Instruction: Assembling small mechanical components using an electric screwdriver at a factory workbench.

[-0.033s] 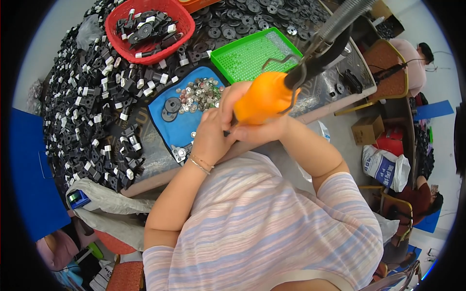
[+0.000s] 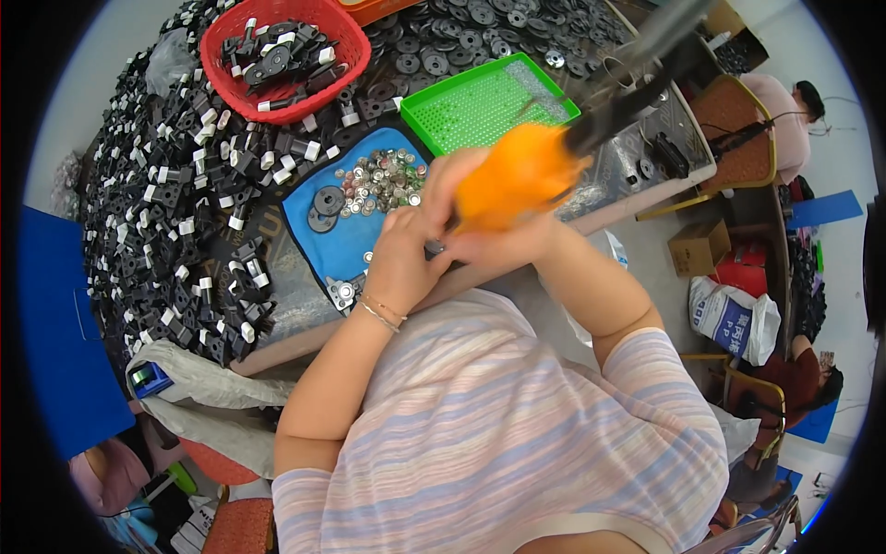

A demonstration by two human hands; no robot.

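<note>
My right hand (image 2: 461,208) is wrapped round an orange electric screwdriver (image 2: 517,180), blurred by motion, its dark upper end slanting up to the right. Close against it, my left hand (image 2: 401,258) has its fingers closed at the screwdriver's lower end. A small dark part (image 2: 434,246) shows between the hands, but its kind is hidden by the fingers. Just beyond lies a blue mat (image 2: 305,208) with a heap of small round metal pieces (image 2: 383,180). Black discs (image 2: 326,205) and a silver metal part (image 2: 341,294) lie on it too.
Black parts with white ends (image 2: 185,212) cover the table's left side. A red basket (image 2: 210,57) of black parts and a green perforated tray (image 2: 461,115) stand farther back. Black discs (image 2: 461,42) lie behind. The table edge (image 2: 591,220) runs before me; other people sit at right.
The orange screwdriver has shifted a little to the right and tilted in my right hand, and it is more blurred. My left hand stays in nearly the same place.
</note>
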